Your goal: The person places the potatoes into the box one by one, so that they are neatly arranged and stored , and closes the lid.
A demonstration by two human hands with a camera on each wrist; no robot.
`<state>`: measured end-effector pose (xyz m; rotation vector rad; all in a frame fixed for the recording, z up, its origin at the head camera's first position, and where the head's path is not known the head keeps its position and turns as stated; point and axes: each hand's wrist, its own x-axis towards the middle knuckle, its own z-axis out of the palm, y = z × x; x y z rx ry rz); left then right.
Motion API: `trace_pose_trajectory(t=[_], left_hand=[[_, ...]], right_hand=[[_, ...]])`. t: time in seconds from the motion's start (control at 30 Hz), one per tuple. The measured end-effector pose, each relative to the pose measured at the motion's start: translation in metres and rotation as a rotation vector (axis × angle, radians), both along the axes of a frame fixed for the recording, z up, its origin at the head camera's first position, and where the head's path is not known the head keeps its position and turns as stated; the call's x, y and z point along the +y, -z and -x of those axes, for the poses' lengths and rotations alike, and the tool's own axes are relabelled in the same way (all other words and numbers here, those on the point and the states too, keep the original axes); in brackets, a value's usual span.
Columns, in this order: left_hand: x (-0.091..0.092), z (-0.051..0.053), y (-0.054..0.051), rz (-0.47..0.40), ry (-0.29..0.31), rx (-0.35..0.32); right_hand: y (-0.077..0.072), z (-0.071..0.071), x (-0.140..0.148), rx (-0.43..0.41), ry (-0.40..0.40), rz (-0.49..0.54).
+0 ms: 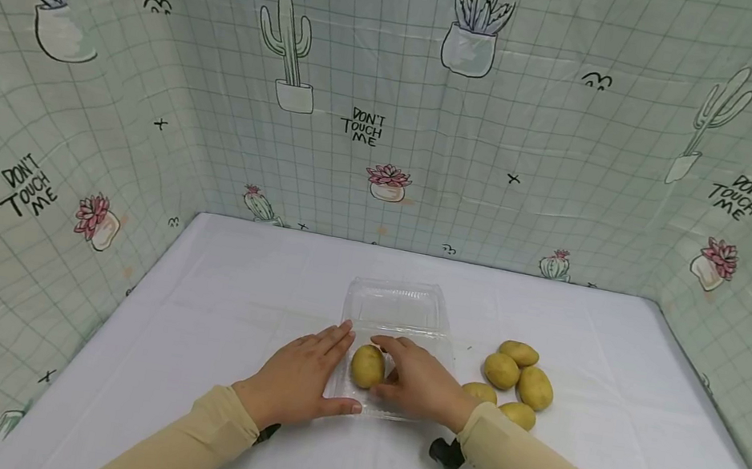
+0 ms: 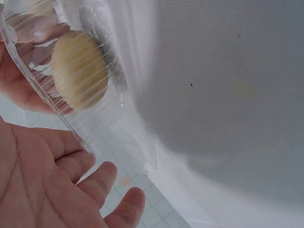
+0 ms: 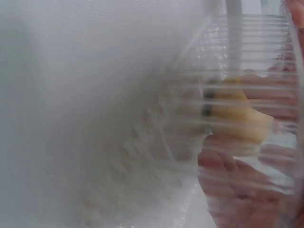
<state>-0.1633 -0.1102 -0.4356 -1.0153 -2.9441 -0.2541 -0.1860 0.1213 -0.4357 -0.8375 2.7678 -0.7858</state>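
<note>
A clear plastic clamshell box lies unfolded, its lid on the far side. One yellow potato is in the near half, also visible through the ribbed wall in the left wrist view. My right hand reaches into the box from the right, index finger and thumb curled about the potato's far and near sides. Along the box's left edge rests my left hand, fingers straight and thumb out by the near edge. In the right wrist view, the ribbed wall blurs the potato and fingers.
Several loose potatoes lie to the right of the box, partly behind my right forearm. Dark wrist devices show under the sleeves. A white cloth covers the table, and a cactus-print curtain surrounds it at back and sides.
</note>
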Motion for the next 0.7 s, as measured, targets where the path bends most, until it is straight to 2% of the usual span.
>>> trace_pose_trajectory(t=[0.17, 0.33, 0.5, 0.7], left_hand=[[0.0, 0.0, -0.001, -0.003, -0.001, 0.0], [0.0, 0.0, 0.0, 0.001, -0.003, 0.004], [0.0, 0.001, 0.001, 0.007, -0.011, -0.004], [0.0, 0.0, 0.0, -0.002, -0.006, -0.004]], right_hand=[[-0.009, -0.003, 0.006, -0.003, 0.011, -0.018], [-0.025, -0.007, 0.02, 0.018, 0.003, -0.007], [-0.044, -0.012, 0.044, 0.073, 0.003, 0.01], [-0.055, -0.021, 0.083, 0.095, 0.077, 0.036]])
